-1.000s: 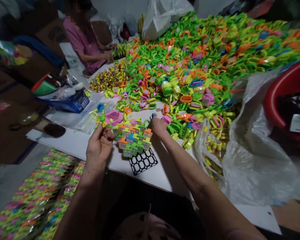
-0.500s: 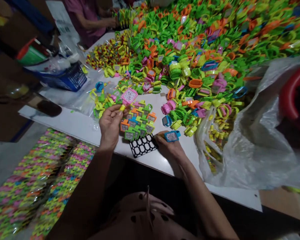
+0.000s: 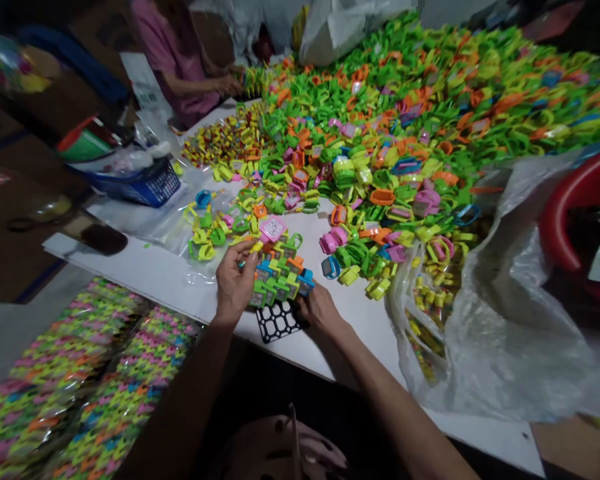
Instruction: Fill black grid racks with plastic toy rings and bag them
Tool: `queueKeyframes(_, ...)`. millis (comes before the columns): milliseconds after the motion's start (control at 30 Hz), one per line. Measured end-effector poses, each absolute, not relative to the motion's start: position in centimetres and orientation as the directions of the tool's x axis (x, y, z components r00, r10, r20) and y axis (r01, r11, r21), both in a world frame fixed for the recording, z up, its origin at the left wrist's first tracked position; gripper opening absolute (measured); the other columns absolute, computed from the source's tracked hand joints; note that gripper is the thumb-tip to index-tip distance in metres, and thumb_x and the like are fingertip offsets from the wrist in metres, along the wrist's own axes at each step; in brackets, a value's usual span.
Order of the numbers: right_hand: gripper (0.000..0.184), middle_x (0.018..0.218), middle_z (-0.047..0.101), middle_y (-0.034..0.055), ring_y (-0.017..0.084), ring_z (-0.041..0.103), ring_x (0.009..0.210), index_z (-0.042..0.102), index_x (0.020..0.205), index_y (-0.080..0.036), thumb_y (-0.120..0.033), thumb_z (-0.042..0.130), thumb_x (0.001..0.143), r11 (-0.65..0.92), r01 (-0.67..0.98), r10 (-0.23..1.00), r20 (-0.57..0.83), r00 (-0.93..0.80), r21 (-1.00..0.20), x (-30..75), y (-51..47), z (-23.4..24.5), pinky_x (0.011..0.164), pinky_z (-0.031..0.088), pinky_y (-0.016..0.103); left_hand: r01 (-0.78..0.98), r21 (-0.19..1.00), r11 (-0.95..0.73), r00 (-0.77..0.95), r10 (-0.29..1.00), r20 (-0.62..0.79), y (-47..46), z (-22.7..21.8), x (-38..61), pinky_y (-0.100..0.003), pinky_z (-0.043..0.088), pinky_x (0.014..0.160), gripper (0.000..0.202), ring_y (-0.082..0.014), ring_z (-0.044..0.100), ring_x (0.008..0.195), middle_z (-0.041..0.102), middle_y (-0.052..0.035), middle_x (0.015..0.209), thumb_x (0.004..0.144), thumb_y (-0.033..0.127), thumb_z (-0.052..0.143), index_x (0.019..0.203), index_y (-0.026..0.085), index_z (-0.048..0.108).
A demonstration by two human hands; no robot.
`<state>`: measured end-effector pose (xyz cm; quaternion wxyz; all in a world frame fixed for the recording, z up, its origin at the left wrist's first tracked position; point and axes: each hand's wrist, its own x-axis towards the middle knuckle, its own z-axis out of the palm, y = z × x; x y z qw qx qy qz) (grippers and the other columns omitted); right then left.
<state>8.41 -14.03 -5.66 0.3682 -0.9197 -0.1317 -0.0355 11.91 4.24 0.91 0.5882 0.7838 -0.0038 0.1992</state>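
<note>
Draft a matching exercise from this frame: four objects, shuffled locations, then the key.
Objects
1. Pink-faced toy watch with yellow strap
2. Black plastic lattice sheet
3. Blue mesh plastic basket
4. Red plastic tub

Locations
A. Far right, beyond the clear plastic bag
B. Held in the left hand
C. On the white table, below the stacked toy watches
D. Left of the heaped toys

Pairs: 1-B, 2-C, 3-D, 4-A

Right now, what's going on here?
A person at a white table has a pink-faced plastic toy watch pinched in the left hand, above a neat stack of toy watches. The right hand touches the stack's near edge, beside a black plastic grid. A huge mixed pile of toy watches covers the table beyond; a co-worker works at the far end.
</note>
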Motion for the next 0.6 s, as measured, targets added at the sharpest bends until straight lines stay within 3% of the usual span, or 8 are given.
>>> queueKeyframes(233,0.021,0.091,0.061,0.0086,0.021,0.059,0.077,0.057,0.097,-0.018,-0.016,0.042,0.081,-0.711,0.28,0.167,0.232,0.958,-0.645,6.8,-13.1,-6.9,0.07,0.048,0.031,-0.287,0.881,-0.376,0.904,0.199,0.379,4.4,1.2,11.5,-0.029,0.052,0.078,0.026,-0.0173,0.065,0.084,0.069,-0.0048,0.092,0.083,0.034,0.061,0.104,0.019,0.066)
queueKeyframes(467,0.028,0.097,0.063,0.0135,0.024,0.062,0.079,0.055,0.107,-0.013,-0.016,0.042,0.083,-0.778,0.173,0.136,0.107,0.985,-0.604,7.2,-12.1,-6.6,0.072,0.049,0.033,-0.29,0.876,-0.384,0.898,0.208,0.389,4.2,0.8,11.7,-0.031,0.052,0.082,0.026,-0.0181,0.066,0.087,0.07,-0.0059,0.098,0.084,0.033,0.06,0.105,0.02,0.066)
queueKeyframes(600,0.028,0.094,0.065,0.0111,0.022,0.062,0.08,0.059,0.105,-0.017,-0.019,0.04,0.084,-0.679,0.26,0.113,0.252,0.961,-0.686,6.9,-11.9,-5.2,0.073,0.051,0.033,-0.299,0.855,-0.425,0.893,0.191,0.407,4.2,1.9,11.2,-0.034,0.053,0.085,0.027,-0.021,0.066,0.093,0.071,-0.0073,0.103,0.083,0.037,0.058,0.105,0.022,0.066)
